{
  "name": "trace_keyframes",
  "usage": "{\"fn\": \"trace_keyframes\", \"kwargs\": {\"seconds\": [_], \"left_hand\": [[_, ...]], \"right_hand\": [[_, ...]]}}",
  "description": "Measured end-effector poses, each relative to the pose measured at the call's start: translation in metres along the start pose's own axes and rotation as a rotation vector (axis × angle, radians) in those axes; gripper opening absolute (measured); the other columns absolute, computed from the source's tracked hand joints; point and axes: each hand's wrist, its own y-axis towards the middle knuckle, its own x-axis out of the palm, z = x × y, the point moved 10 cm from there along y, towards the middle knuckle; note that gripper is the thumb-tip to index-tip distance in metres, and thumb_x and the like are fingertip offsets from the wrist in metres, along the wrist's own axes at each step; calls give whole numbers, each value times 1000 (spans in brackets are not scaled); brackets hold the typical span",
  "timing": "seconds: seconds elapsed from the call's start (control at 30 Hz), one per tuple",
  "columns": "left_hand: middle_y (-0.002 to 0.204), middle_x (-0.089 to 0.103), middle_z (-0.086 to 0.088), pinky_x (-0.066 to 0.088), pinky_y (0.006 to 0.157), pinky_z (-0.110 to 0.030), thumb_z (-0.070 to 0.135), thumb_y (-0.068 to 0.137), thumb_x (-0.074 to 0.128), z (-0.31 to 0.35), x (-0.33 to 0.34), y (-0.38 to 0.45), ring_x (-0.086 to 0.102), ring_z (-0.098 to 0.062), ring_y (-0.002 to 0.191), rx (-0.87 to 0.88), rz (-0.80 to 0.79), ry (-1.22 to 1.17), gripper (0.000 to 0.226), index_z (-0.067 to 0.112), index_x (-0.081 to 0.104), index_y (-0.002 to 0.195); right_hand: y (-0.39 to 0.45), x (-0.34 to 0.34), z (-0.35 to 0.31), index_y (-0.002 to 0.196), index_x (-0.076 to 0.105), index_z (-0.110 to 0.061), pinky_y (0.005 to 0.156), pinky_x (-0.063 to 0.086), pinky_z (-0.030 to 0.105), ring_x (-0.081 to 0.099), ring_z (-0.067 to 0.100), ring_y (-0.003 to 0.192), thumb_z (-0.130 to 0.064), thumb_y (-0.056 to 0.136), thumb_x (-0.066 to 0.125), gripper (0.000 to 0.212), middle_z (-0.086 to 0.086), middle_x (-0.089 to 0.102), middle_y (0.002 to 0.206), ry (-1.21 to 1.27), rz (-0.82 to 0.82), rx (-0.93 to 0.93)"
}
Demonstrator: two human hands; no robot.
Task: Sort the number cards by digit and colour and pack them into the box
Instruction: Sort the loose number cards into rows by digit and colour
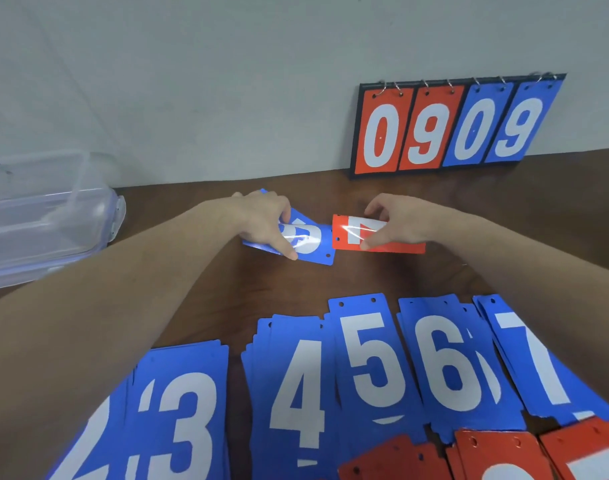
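My left hand (265, 220) grips a blue number card (313, 245), its digit partly hidden under my fingers, on the brown table (192, 271). My right hand (396, 220) pinches a red number card (344, 233) lying sideways beside it; its white digit is partly covered. Both cards bend and catch glare. Nearer me lie blue stacks showing 3 (185, 410), 4 (296, 393), 5 (372, 358), 6 (448, 365) and 7 (538, 365). Red cards (504, 455) lie at the bottom right. A clear plastic box (46, 220) stands at the far left.
A black flip scoreboard (452, 126) leans on the wall at the back right, showing red 0 9 and blue 0 9. A blue card with a 2 (95, 445) lies partly under my left forearm.
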Motion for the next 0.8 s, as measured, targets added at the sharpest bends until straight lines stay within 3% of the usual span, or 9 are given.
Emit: {"fn": "trace_keyframes", "kwargs": {"seconds": [0.1,0.23,0.4,0.5,0.57,0.63,0.7,0.8], "left_hand": [[113,53,8,34,90,-35,64,75,76,0,2,-6,50,-20,108,14,11,-40,58,27,49,110],[99,57,2,40,67,-34,51,78,80,-2,0,-20,52,-20,80,49,111,-195,49,25,45,99],[101,53,17,42,67,-21,41,81,81,-5,-1,-50,56,-3,80,15,176,-544,54,33,42,118],[105,54,20,40,64,-16,47,87,73,-3,-3,-81,57,3,85,-37,248,-762,46,33,45,120],[100,57,17,39,62,-18,52,90,66,0,1,-101,57,1,82,-68,291,-841,36,34,48,116],[81,56,13,36,56,-19,49,95,61,6,6,-119,53,-6,68,-71,373,-914,20,33,52,103],[68,51,10,34,53,-18,44,98,58,13,8,-138,45,-6,57,-46,456,-1008,19,28,53,90],[81,63,2,42,63,-21,41,99,59,28,18,-159,54,-10,67,-39,422,-1134,26,16,55,94]], "right_hand": [[-5,2,1,135,46,-25,84,45,30,51,16,108,-48,82,79,67,1,53,139,45,34,-7],[-16,-2,0,120,35,-31,79,49,30,56,20,110,-42,82,82,61,-1,52,136,116,138,-31],[-39,-8,0,142,34,-29,97,51,40,52,25,131,-51,86,74,73,-1,46,148,383,201,-6],[-62,-16,6,147,41,-28,96,49,43,56,25,121,-62,94,56,65,-1,52,142,493,229,74],[-80,-16,10,140,49,-31,90,49,40,59,21,112,-62,97,50,53,-4,57,131,603,208,77],[-96,-12,17,127,57,-29,90,53,40,65,21,107,-56,99,53,39,-3,64,123,716,166,49],[-110,-6,25,118,62,-25,88,56,41,70,23,102,-47,100,56,28,0,70,117,839,119,27],[-127,6,41,120,63,-19,94,56,47,73,24,104,-37,99,61,27,0,75,113,994,36,13]]}}
